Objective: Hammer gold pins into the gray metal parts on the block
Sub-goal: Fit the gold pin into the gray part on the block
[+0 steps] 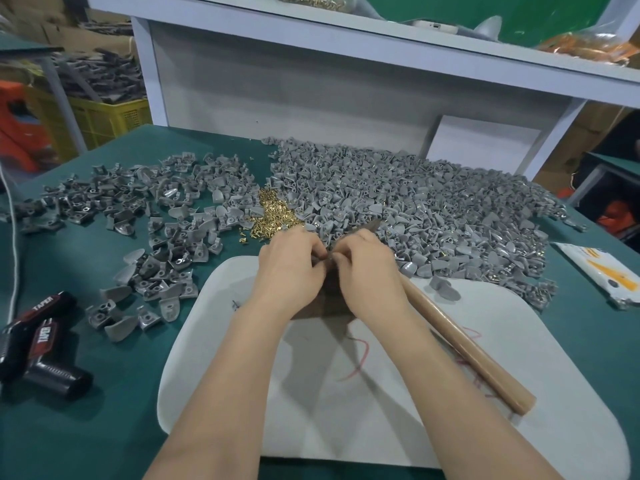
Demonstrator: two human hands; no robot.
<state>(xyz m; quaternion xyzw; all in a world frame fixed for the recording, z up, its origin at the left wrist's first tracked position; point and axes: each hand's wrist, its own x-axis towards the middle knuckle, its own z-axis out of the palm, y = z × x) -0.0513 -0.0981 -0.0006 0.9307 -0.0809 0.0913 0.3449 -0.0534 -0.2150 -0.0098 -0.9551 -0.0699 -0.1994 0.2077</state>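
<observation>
At the centre of the frame a dark block (329, 299) sits on a white pad (519, 375), mostly covered by two bare hands. The left hand (291, 268) and right hand (367, 268) meet over its top, fingers curled and tips bunched together. They pinch a small gray part (327, 259), of which only a sliver shows. Whether a pin is already in it cannot be seen.

This looks like the setting-up step: seating a part on the block and starting a pin, before any blow is struck. A hammer (464, 348) with a wooden handle lies on the pad, running from beside the right hand towards the lower right; neither hand holds it. The next move probably calls for one hand to steady the part while the right hand lets go and takes the handle. The pin must stand straight first.

Just above the hands lies a small pile of gold pins (273, 213). To its right a deep heap (415, 209) of gray parts spreads across the upper right of the green table (104, 393); a thinner scatter lies to the left. Black tools (41, 341) rest at lower left, and a white packet (602, 271) at the right edge.

Behind, a white shelf (346, 29) crosses the top of the frame. A yellow crate (110, 116) stands at upper left.
</observation>
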